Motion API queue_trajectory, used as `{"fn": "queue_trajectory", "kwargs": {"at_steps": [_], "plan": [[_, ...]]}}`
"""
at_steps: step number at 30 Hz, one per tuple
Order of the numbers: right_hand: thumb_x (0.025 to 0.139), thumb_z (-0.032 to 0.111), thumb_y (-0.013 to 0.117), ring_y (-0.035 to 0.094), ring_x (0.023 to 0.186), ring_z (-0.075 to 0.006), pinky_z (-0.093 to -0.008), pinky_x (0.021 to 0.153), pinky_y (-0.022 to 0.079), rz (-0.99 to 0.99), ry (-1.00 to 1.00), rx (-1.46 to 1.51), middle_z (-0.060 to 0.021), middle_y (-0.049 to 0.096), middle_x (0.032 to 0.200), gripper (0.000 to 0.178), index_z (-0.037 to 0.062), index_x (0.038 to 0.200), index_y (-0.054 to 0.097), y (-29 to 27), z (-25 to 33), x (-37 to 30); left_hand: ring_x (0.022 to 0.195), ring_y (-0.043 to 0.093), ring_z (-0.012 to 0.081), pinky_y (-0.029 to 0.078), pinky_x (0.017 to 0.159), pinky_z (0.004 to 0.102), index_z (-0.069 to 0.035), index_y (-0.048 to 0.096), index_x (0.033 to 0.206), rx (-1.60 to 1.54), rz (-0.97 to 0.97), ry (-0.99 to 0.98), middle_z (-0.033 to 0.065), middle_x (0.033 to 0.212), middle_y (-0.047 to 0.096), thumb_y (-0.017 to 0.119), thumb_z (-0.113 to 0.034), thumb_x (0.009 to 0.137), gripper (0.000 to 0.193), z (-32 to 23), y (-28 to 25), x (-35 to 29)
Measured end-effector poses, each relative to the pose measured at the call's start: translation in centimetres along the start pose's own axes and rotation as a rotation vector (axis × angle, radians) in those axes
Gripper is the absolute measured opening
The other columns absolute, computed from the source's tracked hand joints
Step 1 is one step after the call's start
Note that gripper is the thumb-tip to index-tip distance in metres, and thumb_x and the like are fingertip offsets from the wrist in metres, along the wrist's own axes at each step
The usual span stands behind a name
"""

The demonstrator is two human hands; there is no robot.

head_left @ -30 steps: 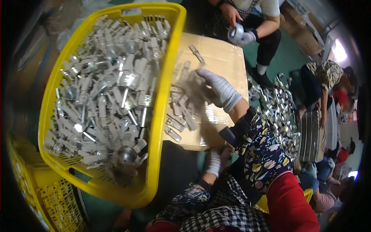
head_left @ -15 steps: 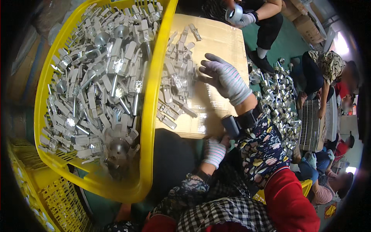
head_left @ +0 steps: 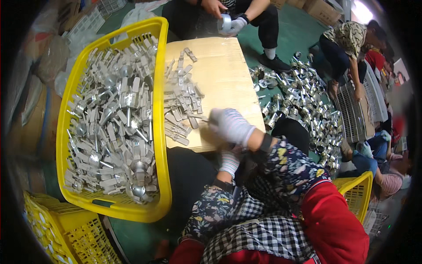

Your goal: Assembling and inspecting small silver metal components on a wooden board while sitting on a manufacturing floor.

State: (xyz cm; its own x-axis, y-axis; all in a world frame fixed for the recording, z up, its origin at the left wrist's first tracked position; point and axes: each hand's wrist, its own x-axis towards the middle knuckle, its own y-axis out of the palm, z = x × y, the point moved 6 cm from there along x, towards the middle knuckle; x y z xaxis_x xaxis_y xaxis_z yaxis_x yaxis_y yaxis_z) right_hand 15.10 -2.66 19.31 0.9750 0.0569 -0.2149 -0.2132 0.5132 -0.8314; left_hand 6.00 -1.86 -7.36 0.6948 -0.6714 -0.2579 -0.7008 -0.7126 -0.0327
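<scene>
My right hand [head_left: 233, 126], in a striped knit glove, is curled and smeared by motion above the near part of the cardboard [head_left: 224, 70]. A thin grey piece shows at its fingertips; whether it is held is unclear. Close below, near the cardboard's front edge, is my left hand [head_left: 229, 163], gloved the same way, its fingers hidden behind the right. Loose grey lever clips [head_left: 183, 94] lie in a heap on the cardboard's left side. A large yellow basket [head_left: 161, 110] to the left holds many metal parts with grey levers and shiny stems [head_left: 127, 99].
Shiny metal parts [head_left: 290, 97] are heaped on the green floor to the right. Across the cardboard, a co-worker's gloved hand [head_left: 235, 25] holds a tape roll [head_left: 224, 22]. Yellow baskets stand at lower left [head_left: 88, 233] and lower right [head_left: 365, 189]. Other people sit at right.
My right hand has come from spread open above the clips down and back toward my left hand, its fingers now curled. The whole view has shifted, showing more of the co-worker across.
</scene>
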Motion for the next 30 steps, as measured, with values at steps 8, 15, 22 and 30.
{"fn": "queue_trajectory", "kwargs": {"at_steps": [8,15,22,30], "plan": [[0.082,0.015,0.058,0.05,0.055,-0.0053,-0.0186,0.049,0.042,-0.318,0.213,0.848,-0.0017,0.057,0.067,0.025,-0.0009,0.102,0.06,-4.7,-13.1,-10.4,0.073,0.059,0.0152,0.045,0.072,0.0251,0.004,0.058,0.095,-0.411,-0.128,-0.177,0.0104,0.081,0.063,0.056,-0.026,0.084,0.032,-13.4,-0.9,-4.7],[0.078,0.013,0.062,0.06,0.067,-0.0151,-0.0278,0.065,0.052,-0.534,0.381,1.326,-0.0079,0.062,0.078,0.023,-0.0038,0.094,0.06,-0.9,-19.8,-12.6,0.069,0.061,0.0182,0.049,0.061,0.0294,0.002,0.059,0.094,-0.488,-0.183,-0.31,0.0114,0.077,0.063,0.055,-0.029,0.084,0.033,-12.5,0.9,-4.7],[0.072,0.004,0.062,0.059,0.066,-0.0158,-0.0274,0.061,0.053,-0.396,0.459,0.998,-0.0088,0.061,0.08,0.03,-0.0046,0.101,0.058,0.5,-22.4,-11.7,0.073,0.06,0.0251,0.048,0.071,0.0343,0.003,0.057,0.097,-0.451,-0.246,-0.377,0.0165,0.085,0.063,0.052,-0.036,0.084,0.042,-12.4,1.7,-4.0],[0.077,0.009,0.062,0.057,0.059,-0.013,-0.0252,0.054,0.051,-0.392,0.47,1.177,-0.0062,0.06,0.076,0.022,-0.0016,0.096,0.06,-1.0,-21.9,-12.9,0.061,0.058,0.0209,0.048,0.058,0.0303,0.001,0.057,0.089,-0.559,-0.253,-0.399,0.0117,0.073,0.062,0.055,-0.032,0.083,0.033,-12.6,1.4,-3.7]]}}
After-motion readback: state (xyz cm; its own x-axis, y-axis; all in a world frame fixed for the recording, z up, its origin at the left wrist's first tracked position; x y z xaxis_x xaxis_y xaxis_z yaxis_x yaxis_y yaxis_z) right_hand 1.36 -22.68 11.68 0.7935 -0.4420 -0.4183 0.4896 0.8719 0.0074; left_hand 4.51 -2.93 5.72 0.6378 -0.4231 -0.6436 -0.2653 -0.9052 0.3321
